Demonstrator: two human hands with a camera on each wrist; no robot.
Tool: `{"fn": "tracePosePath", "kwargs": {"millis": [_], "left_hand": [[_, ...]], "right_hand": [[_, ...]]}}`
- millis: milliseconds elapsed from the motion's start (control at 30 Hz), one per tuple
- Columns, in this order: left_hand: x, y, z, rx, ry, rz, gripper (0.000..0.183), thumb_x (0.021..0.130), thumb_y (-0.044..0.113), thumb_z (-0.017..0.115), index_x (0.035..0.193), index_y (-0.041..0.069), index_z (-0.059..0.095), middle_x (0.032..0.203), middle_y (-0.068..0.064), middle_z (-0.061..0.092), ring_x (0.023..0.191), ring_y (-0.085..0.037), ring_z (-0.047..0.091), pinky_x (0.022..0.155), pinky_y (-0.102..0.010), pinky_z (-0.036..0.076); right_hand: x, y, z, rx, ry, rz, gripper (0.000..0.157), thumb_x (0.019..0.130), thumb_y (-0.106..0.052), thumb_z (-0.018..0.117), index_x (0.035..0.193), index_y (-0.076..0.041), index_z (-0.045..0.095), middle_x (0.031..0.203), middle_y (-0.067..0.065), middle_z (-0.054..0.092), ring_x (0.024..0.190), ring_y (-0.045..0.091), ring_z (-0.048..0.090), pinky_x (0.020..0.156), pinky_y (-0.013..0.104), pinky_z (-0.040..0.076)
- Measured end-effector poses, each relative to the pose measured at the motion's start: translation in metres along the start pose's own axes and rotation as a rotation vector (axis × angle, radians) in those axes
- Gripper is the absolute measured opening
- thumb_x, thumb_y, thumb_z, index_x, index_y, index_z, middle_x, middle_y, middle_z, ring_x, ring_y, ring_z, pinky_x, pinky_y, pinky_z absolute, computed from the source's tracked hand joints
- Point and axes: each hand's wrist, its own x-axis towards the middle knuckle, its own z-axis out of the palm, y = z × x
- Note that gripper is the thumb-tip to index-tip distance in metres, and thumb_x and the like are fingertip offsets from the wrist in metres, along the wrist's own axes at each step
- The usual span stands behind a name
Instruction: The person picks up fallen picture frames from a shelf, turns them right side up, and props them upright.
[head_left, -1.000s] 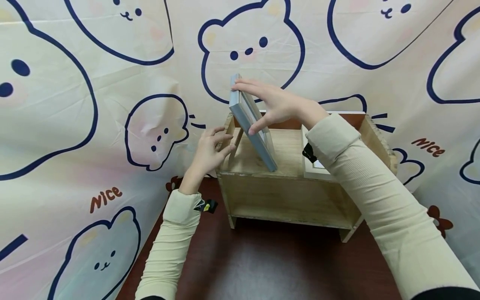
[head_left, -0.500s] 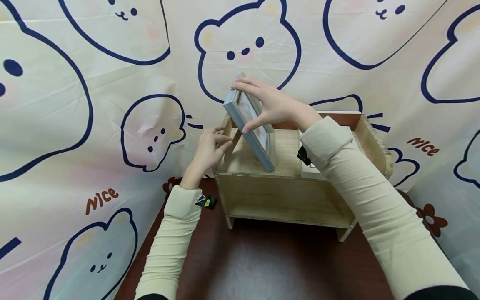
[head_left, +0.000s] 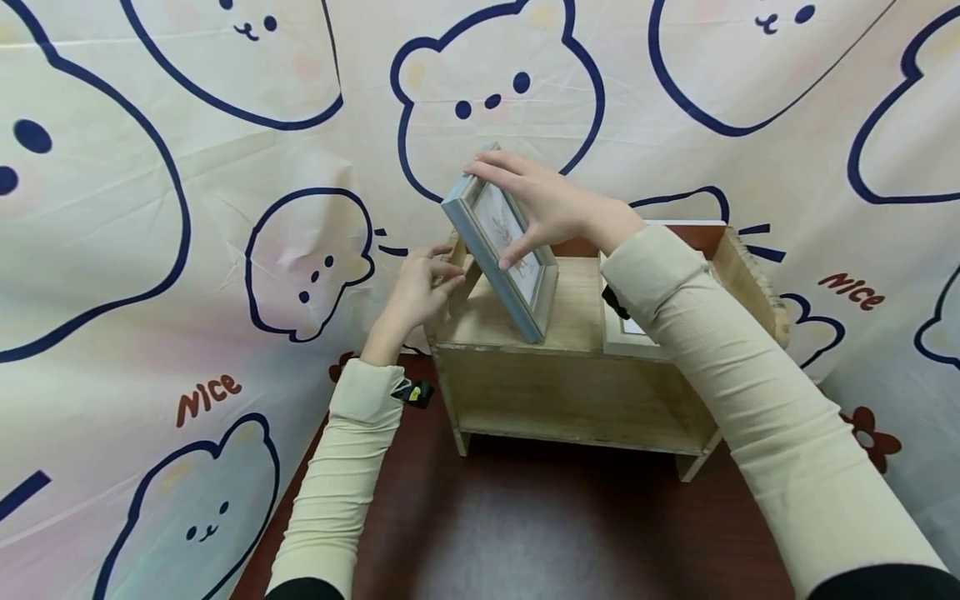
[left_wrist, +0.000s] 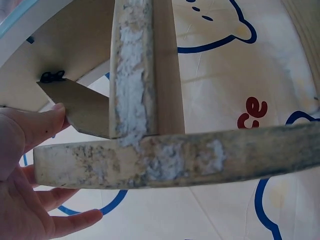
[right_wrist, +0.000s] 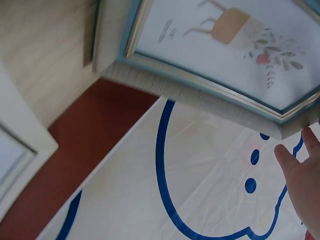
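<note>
A blue-grey picture frame (head_left: 501, 229) stands tilted on the left of a small wooden shelf's top (head_left: 573, 292). Its picture of a flower in a vase-like shape shows in the right wrist view. My right hand (head_left: 558, 204) holds it, fingers over the top edge and thumb on the near side. My left hand (head_left: 417, 292) is at the shelf's left side panel (left_wrist: 165, 160). In the left wrist view, its thumb touches the edge of the frame's brown fold-out stand (left_wrist: 82, 107), while the other fingers stretch out beyond the panel, partly hidden by it.
A second, white frame (head_left: 617, 340) lies on the right of the shelf top, partly hidden by my right sleeve. The shelf's lower compartment (head_left: 577, 396) faces me. A dark red table (head_left: 570, 533) lies beneath, and a cartoon-printed cloth (head_left: 300, 167) hangs behind and at the sides.
The picture frame has turned so that more of its picture faces me, its upper near corner shifting left. My right hand stays on it; the left hand has barely moved.
</note>
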Motion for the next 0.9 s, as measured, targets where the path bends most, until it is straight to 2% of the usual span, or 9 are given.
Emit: {"fn": "tracePosePath", "kwargs": {"millis": [167,233,300,367,433,533,633,767,900], "left_hand": [[-0.003,0.003,0.002,0.050,0.058,0.028,0.017,0.087,0.010,0.063,0.096,-0.001,0.071,0.127,-0.018,0.053,0.119,-0.036,0.043,0.100,-0.045,0.032],[-0.006,0.006,0.006,0.064,0.170,0.085,0.017,0.086,0.008,0.061,0.097,-0.002,0.071,0.122,-0.020,0.056,0.113,-0.036,0.047,0.095,-0.045,0.038],[-0.012,0.011,0.013,0.032,0.335,0.156,0.018,0.084,0.003,0.060,0.097,-0.004,0.069,0.113,-0.022,0.060,0.103,-0.036,0.053,0.087,-0.044,0.043],[-0.018,0.017,0.023,-0.063,0.493,0.226,0.023,0.080,0.000,0.058,0.099,-0.007,0.067,0.102,-0.023,0.063,0.092,-0.036,0.058,0.079,-0.043,0.047],[-0.025,0.027,0.034,-0.191,0.561,0.280,0.030,0.075,0.000,0.061,0.103,-0.011,0.063,0.095,-0.024,0.063,0.083,-0.035,0.061,0.073,-0.041,0.051],[-0.031,0.044,0.051,-0.322,0.531,0.267,0.046,0.074,0.005,0.069,0.115,-0.011,0.055,0.093,-0.021,0.064,0.077,-0.029,0.064,0.069,-0.034,0.054],[-0.031,0.058,0.065,-0.352,0.523,0.187,0.058,0.073,0.007,0.075,0.123,-0.006,0.049,0.090,-0.017,0.064,0.073,-0.024,0.065,0.064,-0.029,0.054],[-0.029,0.068,0.076,-0.390,0.594,0.110,0.054,0.073,0.000,0.072,0.122,-0.005,0.049,0.079,-0.015,0.063,0.064,-0.021,0.063,0.057,-0.027,0.053],[-0.028,0.069,0.078,-0.449,0.599,0.093,0.051,0.072,-0.003,0.068,0.120,-0.006,0.049,0.078,-0.017,0.062,0.063,-0.022,0.063,0.056,-0.026,0.054]], "right_hand": [[0.002,0.003,-0.001,-0.077,-0.018,-0.005,0.115,0.056,-0.053,0.082,0.147,-0.015,0.022,0.151,0.011,0.017,0.138,0.027,0.015,0.109,0.046,0.018],[0.002,0.004,0.000,-0.094,-0.015,-0.010,0.116,0.056,-0.056,0.080,0.147,-0.015,0.021,0.151,0.011,0.017,0.138,0.028,0.015,0.109,0.047,0.018],[0.001,0.005,0.000,-0.101,-0.009,-0.016,0.116,0.056,-0.057,0.080,0.147,-0.015,0.021,0.151,0.011,0.017,0.138,0.028,0.016,0.109,0.047,0.019],[0.001,0.006,0.001,-0.095,0.000,-0.024,0.116,0.056,-0.056,0.080,0.146,-0.014,0.022,0.150,0.012,0.018,0.137,0.028,0.017,0.109,0.046,0.019],[0.001,0.007,0.002,-0.088,0.014,-0.040,0.115,0.056,-0.054,0.082,0.146,-0.013,0.023,0.149,0.013,0.020,0.136,0.028,0.019,0.109,0.046,0.020],[0.001,0.009,0.003,-0.075,0.037,-0.062,0.114,0.056,-0.051,0.083,0.145,-0.010,0.025,0.148,0.015,0.022,0.135,0.029,0.021,0.109,0.045,0.021],[0.002,0.010,0.004,-0.070,0.055,-0.093,0.114,0.055,-0.051,0.083,0.144,-0.009,0.026,0.147,0.015,0.023,0.134,0.029,0.022,0.108,0.045,0.021],[0.003,0.012,0.004,-0.064,0.059,-0.123,0.114,0.055,-0.050,0.084,0.144,-0.007,0.027,0.147,0.016,0.023,0.135,0.030,0.022,0.108,0.045,0.021],[0.001,0.016,0.002,-0.059,0.045,-0.122,0.115,0.055,-0.043,0.087,0.144,-0.004,0.025,0.148,0.016,0.024,0.135,0.029,0.022,0.109,0.043,0.021]]}}
